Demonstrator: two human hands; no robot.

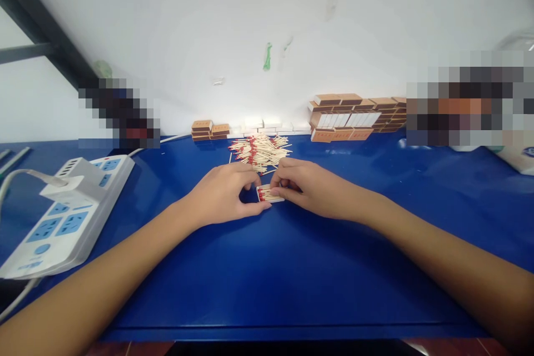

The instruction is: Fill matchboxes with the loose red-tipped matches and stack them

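A small white matchbox tray (275,200) lies on the blue table, holding red-tipped matches (264,193). My left hand (223,192) grips the tray's left end, fingers at the far side and thumb along the near side. My right hand (312,186) is closed over the tray's right part, with thumb and fingertips pinched on matches in it; the fingers hide that end. Just beyond both hands is a heap of loose matches (262,151), red heads mostly toward the left.
Brown matchboxes (342,134) are stacked against the wall at right, with a smaller stack (202,127) at left. White trays (262,124) line the wall between them. A white power strip (95,222) with a plugged-in adapter and cable lies left, beside my left forearm.
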